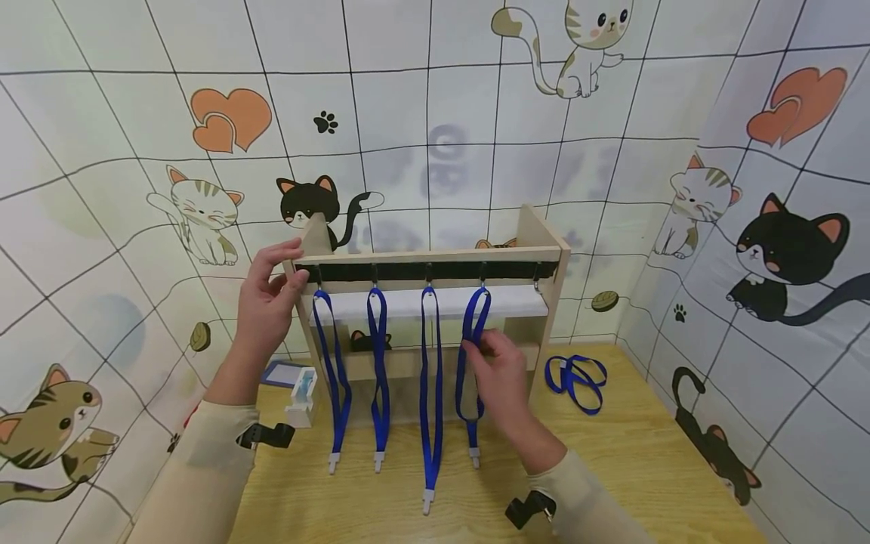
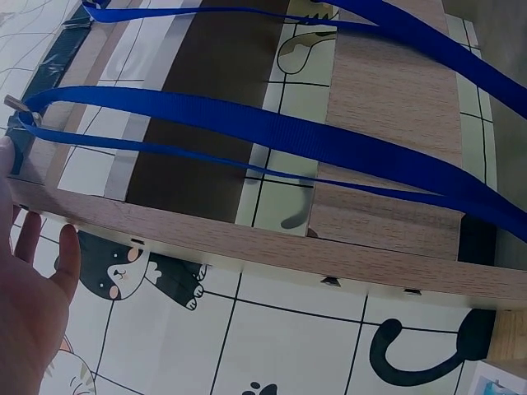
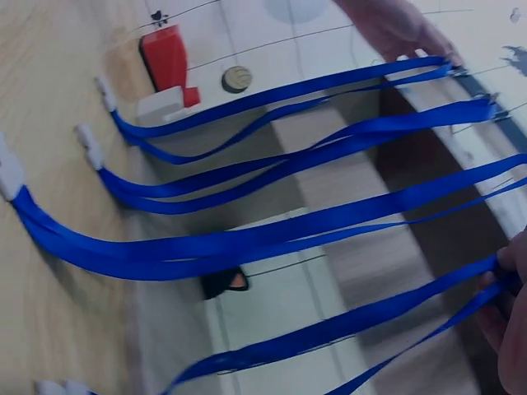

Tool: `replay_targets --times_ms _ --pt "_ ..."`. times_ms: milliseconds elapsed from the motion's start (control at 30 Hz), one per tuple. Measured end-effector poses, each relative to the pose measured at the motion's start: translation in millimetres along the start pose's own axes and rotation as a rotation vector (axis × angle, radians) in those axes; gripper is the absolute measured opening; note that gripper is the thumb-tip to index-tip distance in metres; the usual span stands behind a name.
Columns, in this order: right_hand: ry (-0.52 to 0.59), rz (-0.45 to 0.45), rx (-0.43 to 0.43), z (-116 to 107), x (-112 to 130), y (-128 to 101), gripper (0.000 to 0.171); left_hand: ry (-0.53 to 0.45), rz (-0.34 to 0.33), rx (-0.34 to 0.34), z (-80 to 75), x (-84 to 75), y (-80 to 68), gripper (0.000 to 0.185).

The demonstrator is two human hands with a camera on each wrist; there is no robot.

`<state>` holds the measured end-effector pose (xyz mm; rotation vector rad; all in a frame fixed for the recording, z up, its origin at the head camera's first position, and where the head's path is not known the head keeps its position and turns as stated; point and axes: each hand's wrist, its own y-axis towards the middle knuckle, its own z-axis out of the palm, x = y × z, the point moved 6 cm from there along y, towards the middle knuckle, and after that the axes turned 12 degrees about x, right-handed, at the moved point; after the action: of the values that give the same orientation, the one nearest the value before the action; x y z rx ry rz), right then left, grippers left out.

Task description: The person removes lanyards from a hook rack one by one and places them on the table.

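Currently hanging blue woven lanyards on small wooden rack point(image 1: 537, 234) with black hook strip point(image 1: 435, 270). Bracing rack's upper left corner with left hand point(image 1: 272, 291), fingers loosely curved against the post, gripping nothing else. Pinching fourth blue lanyard point(image 1: 470, 355) just below its hook with right hand point(image 1: 499, 374), thumb and fingers closed on the strap; possibly settling the loop, wrist view too blurred to confirm. Noting three other lanyards hanging to its left, white clips at their lower ends. Leaving fifth hook point(image 1: 537, 285) at right end bare; loose coiled blue lanyard point(image 1: 576, 375) lying on light wooden table point(image 1: 646, 453) beside rack. Judging next move: releasing strap, reaching right for coiled lanyard, keeping rack steadied.
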<state>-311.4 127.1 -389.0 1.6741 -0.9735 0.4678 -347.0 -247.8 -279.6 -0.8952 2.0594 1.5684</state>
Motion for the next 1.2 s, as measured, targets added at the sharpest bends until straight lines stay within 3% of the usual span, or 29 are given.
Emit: replay_targets --times_ms 200,433,567,767,1200 --pt "-0.001 -0.004 0.043 -17.8 13.2 7.9 0.016 0.001 0.009 -0.002 1.1 1.1 0.5 0.031" --pt "0.08 0.04 0.071 -32.8 24.3 12.5 0.012 0.009 0.014 0.007 2.0 1.9 0.1 0.032" --pt "0.116 0.071 0.092 -41.6 30.8 13.9 0.02 0.019 0.014 0.007 1.4 2.9 0.2 0.032" --pt "0.127 0.043 0.109 -61.3 45.4 16.0 0.028 0.017 0.016 0.002 -0.7 2.5 0.5 0.033" --pt "-0.067 -0.041 0.001 -135.9 56.0 19.5 0.032 0.001 0.021 0.001 0.3 2.8 0.2 0.032"
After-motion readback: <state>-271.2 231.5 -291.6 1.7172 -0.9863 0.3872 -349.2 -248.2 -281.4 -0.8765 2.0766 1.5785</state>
